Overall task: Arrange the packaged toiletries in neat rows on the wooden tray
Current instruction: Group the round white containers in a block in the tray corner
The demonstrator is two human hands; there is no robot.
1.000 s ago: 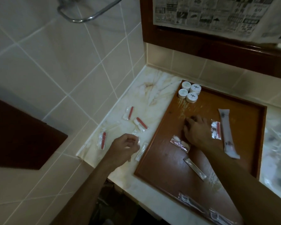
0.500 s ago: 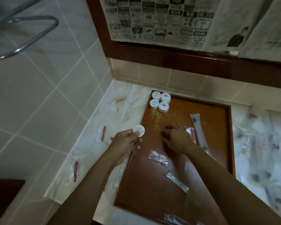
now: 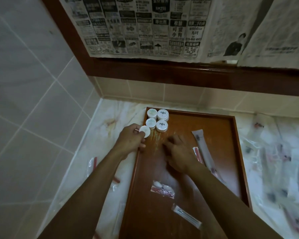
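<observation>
- The wooden tray [image 3: 219, 169] lies on the marble counter [image 3: 109, 118], its long side running away from the person
- Four round white tubs [image 3: 157, 119] stand as a two-by-two block in the far left corner of the tray
- The left hand [image 3: 130, 138] pinches a fifth round tub [image 3: 144, 131] between thumb and fingers, tilted, just at the near left side of this block; I judge its place is the free spot directly in front of the left column, so this hand is the nearer one
- The right hand [image 3: 179, 152] rests on the tray floor with fingers loosely bent, holding nothing as far as I can see, beside a red sachet [image 3: 197, 153]
</observation>
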